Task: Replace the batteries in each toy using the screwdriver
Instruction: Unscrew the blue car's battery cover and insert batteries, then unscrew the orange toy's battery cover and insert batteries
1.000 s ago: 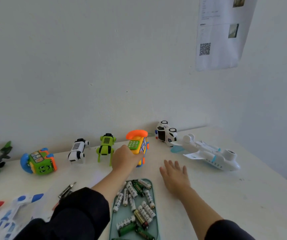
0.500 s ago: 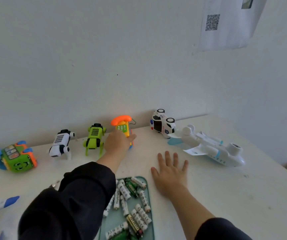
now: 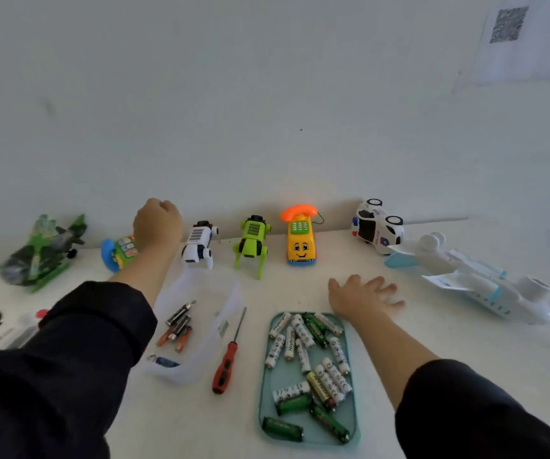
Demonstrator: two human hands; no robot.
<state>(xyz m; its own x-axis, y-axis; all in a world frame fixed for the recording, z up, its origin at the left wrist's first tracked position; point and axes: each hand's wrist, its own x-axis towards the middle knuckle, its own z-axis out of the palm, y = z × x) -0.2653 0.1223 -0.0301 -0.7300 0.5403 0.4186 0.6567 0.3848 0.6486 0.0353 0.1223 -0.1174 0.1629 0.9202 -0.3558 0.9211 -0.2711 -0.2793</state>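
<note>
I take the teal tray (image 3: 265,404) of batteries (image 3: 303,349) as my landmark. Far to its left and back by the wall I see a green plane toy (image 3: 43,251). Right of that plane sits a green, blue and orange toy (image 3: 119,252), and my left hand (image 3: 157,225) hangs over it with fingers curled; I cannot tell whether it touches or holds the toy. Just left of the tray lie a clear bin (image 3: 225,313) with used batteries (image 3: 177,327) and the red-handled screwdriver (image 3: 229,354), untouched. Behind the tray stand a white robot dog (image 3: 198,246), a green robot dog (image 3: 252,243) and the yellow phone toy (image 3: 301,238). My right hand (image 3: 361,298) lies flat, fingers spread, at the tray's far right corner, holding nothing. Beyond it to the right are a police car (image 3: 376,226) on its side and a white airplane (image 3: 479,281).
</note>
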